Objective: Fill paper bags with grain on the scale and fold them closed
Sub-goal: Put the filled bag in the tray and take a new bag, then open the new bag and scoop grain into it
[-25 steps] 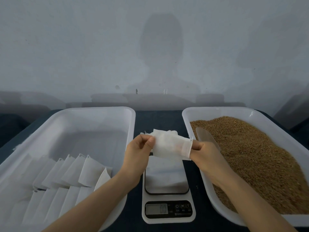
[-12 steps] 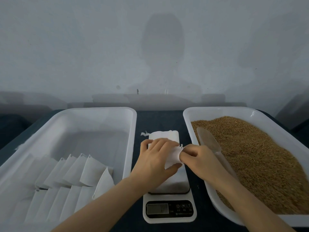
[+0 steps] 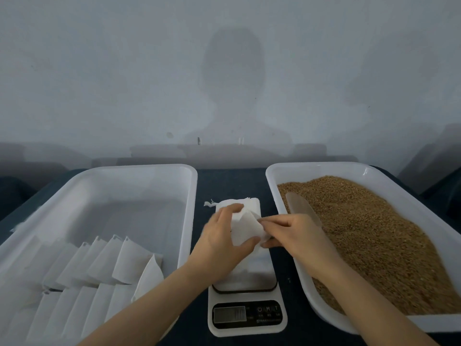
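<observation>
Against a bare grey wall carrying the worker's shadow, a dark bench (image 3: 232, 181) holds a white tray of flat bags (image 3: 129, 260) on the left, a kitchen scale (image 3: 247, 315) in the middle and a tray (image 3: 272, 176) heaped with brown grain (image 3: 374, 233) on the right. The single paper bag (image 3: 245, 228), held stretched in the air between both hands a second ago, now sits low over the scale's platform. The left hand (image 3: 219, 243) wraps it with fingers curled over the top and thumb beneath, while the right hand (image 3: 296, 233) pinches its near edge with fingertips drawn together. The hands have closed in on each other, which suggests the bag's mouth is being worked open, though the opening itself is hidden behind the fingers. A small stack of spare bags (image 3: 249, 203) lies just beyond at the far end of the scale. The scoop (image 3: 301, 208) rests in the grain, apart from either hand, and the scale's display is too small to read, so filling looks not yet begun.
</observation>
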The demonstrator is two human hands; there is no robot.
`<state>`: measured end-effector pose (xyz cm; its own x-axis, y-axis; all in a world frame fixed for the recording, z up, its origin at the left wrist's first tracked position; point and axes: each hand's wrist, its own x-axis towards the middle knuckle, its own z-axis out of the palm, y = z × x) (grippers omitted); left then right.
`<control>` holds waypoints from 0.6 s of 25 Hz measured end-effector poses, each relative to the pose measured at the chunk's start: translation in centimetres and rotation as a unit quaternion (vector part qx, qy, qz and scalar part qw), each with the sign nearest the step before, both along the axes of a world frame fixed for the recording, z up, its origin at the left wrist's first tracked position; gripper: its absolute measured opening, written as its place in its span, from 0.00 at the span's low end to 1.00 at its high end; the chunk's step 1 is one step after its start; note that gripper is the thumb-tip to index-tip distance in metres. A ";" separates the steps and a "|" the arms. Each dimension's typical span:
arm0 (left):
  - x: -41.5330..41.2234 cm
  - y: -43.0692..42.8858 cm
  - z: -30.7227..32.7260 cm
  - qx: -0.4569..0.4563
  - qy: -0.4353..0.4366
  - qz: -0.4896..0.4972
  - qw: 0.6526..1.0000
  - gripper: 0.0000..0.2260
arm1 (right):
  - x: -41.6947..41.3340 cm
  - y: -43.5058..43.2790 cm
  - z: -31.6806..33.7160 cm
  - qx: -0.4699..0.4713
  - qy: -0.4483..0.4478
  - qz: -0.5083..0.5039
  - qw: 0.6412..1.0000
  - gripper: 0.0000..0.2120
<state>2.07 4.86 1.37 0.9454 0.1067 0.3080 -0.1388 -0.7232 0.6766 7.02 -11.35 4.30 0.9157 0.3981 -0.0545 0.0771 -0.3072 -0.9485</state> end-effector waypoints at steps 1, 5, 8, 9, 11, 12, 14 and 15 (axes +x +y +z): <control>-0.2 -0.1 0.1 0.036 -0.050 0.008 0.998 0.33 | -0.1 0.3 0.0 0.000 -0.006 -0.008 1.000 0.09; -0.4 -0.6 0.3 0.203 -0.135 0.056 0.968 0.38 | -0.5 1.0 -0.2 0.026 -0.012 -0.001 1.000 0.14; -0.2 -0.4 0.1 0.249 -0.127 0.086 0.956 0.32 | -1.0 1.2 -0.3 0.058 0.011 0.021 0.998 0.12; 0.0 -0.1 0.0 0.242 -0.120 0.091 0.958 0.30 | -1.0 1.1 -0.3 0.080 0.026 0.023 0.996 0.09; 0.1 0.1 0.1 0.219 -0.090 0.085 0.968 0.29 | -0.9 0.7 0.0 0.103 0.035 0.012 0.994 0.07; 0.1 0.1 -0.1 0.216 -0.075 0.069 0.971 0.28 | -0.9 0.5 0.1 0.087 0.019 0.007 0.996 0.07; 0.0 0.1 -0.5 0.242 -0.081 0.027 0.967 0.27 | -1.1 0.2 0.2 -0.001 -0.063 0.018 0.998 0.09; -0.1 0.0 -0.5 0.254 -0.086 0.008 0.963 0.26 | -1.2 0.2 0.2 -0.044 -0.098 0.030 0.994 0.11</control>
